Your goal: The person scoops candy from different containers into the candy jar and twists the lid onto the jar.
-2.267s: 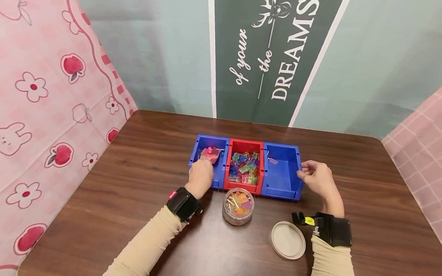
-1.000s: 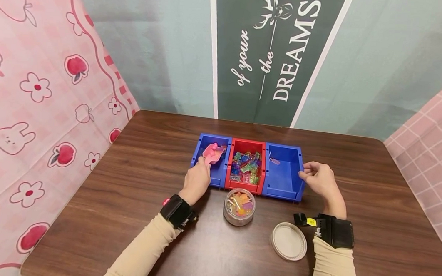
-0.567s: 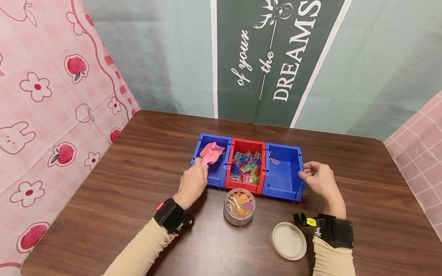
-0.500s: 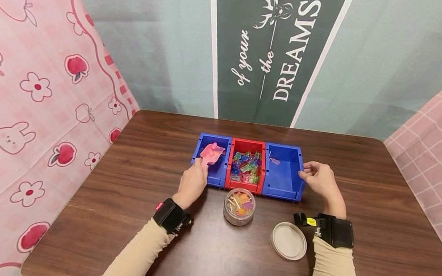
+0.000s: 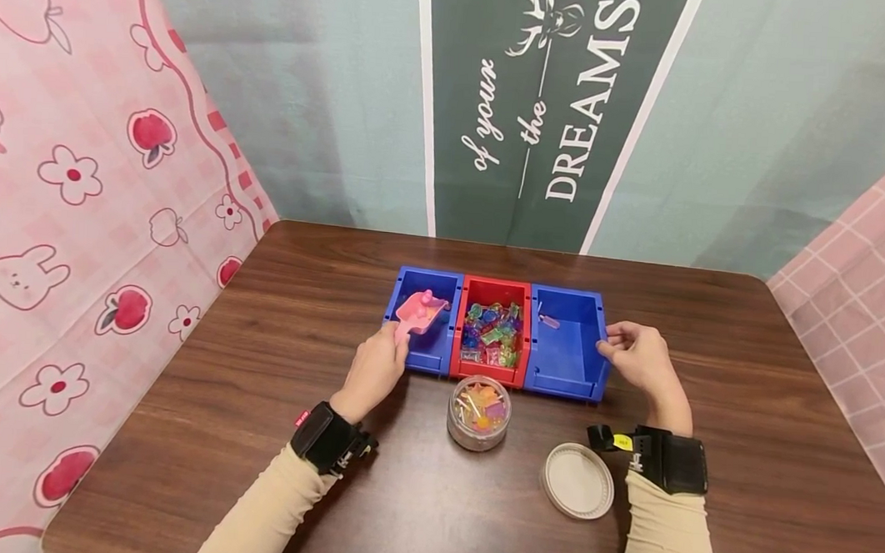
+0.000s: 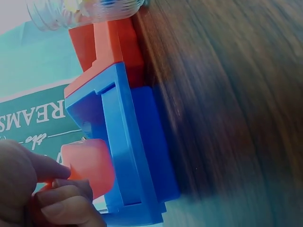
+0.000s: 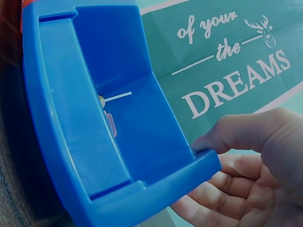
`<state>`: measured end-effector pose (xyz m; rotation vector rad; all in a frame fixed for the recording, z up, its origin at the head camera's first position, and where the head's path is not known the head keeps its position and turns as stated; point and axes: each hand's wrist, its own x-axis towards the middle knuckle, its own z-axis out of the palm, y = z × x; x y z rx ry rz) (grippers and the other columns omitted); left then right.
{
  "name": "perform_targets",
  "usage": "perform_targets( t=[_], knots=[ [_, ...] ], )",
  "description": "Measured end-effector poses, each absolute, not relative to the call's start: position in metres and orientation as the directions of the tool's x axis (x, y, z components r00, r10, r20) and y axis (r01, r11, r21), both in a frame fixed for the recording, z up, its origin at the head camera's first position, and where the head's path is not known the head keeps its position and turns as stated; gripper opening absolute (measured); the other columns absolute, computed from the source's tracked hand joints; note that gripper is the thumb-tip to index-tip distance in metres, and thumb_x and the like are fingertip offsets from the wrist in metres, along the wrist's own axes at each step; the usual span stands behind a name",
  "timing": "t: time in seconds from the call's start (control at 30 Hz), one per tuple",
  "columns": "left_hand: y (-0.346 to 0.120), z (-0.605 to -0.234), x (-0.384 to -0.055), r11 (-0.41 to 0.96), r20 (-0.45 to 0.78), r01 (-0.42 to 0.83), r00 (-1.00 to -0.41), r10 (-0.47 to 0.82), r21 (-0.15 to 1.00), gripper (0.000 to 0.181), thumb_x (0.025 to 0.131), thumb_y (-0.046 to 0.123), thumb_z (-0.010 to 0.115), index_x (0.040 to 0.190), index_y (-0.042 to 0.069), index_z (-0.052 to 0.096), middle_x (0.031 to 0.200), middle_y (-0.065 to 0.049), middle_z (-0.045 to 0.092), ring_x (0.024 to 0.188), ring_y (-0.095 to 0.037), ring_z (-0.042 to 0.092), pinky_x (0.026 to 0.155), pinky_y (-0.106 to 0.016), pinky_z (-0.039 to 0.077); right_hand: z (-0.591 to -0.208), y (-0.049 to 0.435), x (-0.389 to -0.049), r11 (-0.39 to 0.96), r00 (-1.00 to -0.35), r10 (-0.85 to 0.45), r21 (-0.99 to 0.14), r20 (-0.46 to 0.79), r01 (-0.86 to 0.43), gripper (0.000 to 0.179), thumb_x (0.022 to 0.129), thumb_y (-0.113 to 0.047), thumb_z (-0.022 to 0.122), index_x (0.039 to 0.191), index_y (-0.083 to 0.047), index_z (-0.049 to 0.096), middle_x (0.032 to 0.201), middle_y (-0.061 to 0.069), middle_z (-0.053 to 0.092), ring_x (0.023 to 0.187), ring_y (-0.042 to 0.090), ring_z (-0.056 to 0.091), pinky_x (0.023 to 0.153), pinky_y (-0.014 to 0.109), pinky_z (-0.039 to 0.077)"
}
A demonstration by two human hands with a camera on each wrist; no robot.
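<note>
My left hand [image 5: 372, 369] grips the handle of a pink scoop [image 5: 414, 313], held over the left blue bin [image 5: 426, 364]. Pink and orange pieces lie in the scoop. In the left wrist view the scoop [image 6: 90, 165] shows its underside, with thumb and fingers curled at its handle. My right hand [image 5: 642, 360] pinches the outer right wall of the right blue bin [image 5: 569, 362], thumb on the rim and fingers outside it. That bin contains a white-sticked piece [image 7: 118, 97] and a small pink piece [image 7: 111, 125].
Between the blue bins, joined to them, stands a red bin [image 5: 479, 288] of colourful translucent pieces. An open clear jar [image 5: 477, 439] of sticks and coloured pieces stands in front. Its likely lid, a round pale one [image 5: 579, 482], lies on the brown table [image 5: 298, 302].
My left hand has raised the pink scoop out of the left blue bin's contents and drawn it back towards me and slightly left. My right hand has stayed on the right bin's wall.
</note>
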<state>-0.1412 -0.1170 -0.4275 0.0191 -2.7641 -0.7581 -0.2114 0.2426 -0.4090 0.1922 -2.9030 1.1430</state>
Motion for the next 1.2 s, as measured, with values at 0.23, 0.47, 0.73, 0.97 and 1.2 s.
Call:
perform_targets(
  t=[0.23, 0.47, 0.73, 0.97, 1.2],
  knots=[
    [-0.121, -0.425, -0.138, 0.857, 0.241, 0.061, -0.968, -0.074, 0.512, 0.027, 0.097, 0.019, 0.052, 0.111, -0.003, 0.059, 0.089, -0.021, 0.069, 0.077, -0.039, 0.067, 0.068, -0.05, 0.053, -0.409, 0.242, -0.212, 0.723, -0.993, -0.108, -0.682, 0.045, -0.109, 0.028, 0.085, -0.005, 0.064, 0.105, 0.015, 0.062, 0.091, 0.029, 0.068, 0.066, 0.005, 0.054, 0.057, 0.014, 0.045],
    [-0.13, -0.423, -0.136, 0.852, 0.239, 0.114, -0.971, -0.013, 0.511, 0.026, 0.098, 0.019, 0.053, 0.113, -0.001, 0.059, 0.079, -0.014, 0.063, 0.069, -0.029, 0.06, 0.064, -0.045, 0.052, -0.408, 0.241, -0.212, 0.721, -0.992, -0.11, -0.681, 0.064, -0.124, 0.028, 0.084, -0.005, 0.064, 0.104, 0.015, 0.062, 0.091, 0.03, 0.068, 0.065, 0.001, 0.053, 0.057, 0.013, 0.045],
    [-0.141, -0.414, -0.125, 0.816, 0.264, 0.199, -0.963, 0.059, 0.543, 0.022, 0.097, 0.017, 0.055, 0.113, 0.002, 0.058, 0.072, -0.005, 0.053, 0.069, -0.019, 0.053, 0.064, -0.034, 0.046, -0.406, 0.24, -0.212, 0.709, -0.991, -0.115, -0.694, 0.063, -0.127, 0.029, 0.083, -0.005, 0.065, 0.104, 0.016, 0.063, 0.09, 0.03, 0.068, 0.062, -0.006, 0.05, 0.057, 0.013, 0.045],
    [-0.143, -0.407, -0.114, 0.797, 0.246, 0.292, -0.951, 0.185, 0.529, 0.021, 0.097, 0.018, 0.055, 0.114, 0.006, 0.061, 0.077, -0.001, 0.056, 0.071, -0.013, 0.052, 0.067, -0.029, 0.047, -0.405, 0.241, -0.212, 0.713, -0.991, -0.111, -0.689, 0.071, -0.129, 0.029, 0.084, -0.005, 0.066, 0.104, 0.016, 0.063, 0.091, 0.031, 0.068, 0.064, -0.003, 0.051, 0.057, 0.013, 0.044],
    [-0.146, -0.405, -0.101, 0.773, 0.237, 0.379, -0.925, 0.297, 0.509, 0.024, 0.097, 0.019, 0.056, 0.116, 0.007, 0.062, 0.097, -0.005, 0.068, 0.085, -0.014, 0.063, 0.081, -0.035, 0.055, -0.405, 0.241, -0.211, 0.716, -0.993, -0.106, -0.69, 0.049, -0.111, 0.03, 0.084, -0.006, 0.066, 0.105, 0.016, 0.062, 0.092, 0.031, 0.068, 0.066, 0.001, 0.053, 0.057, 0.013, 0.045]
  ],
)
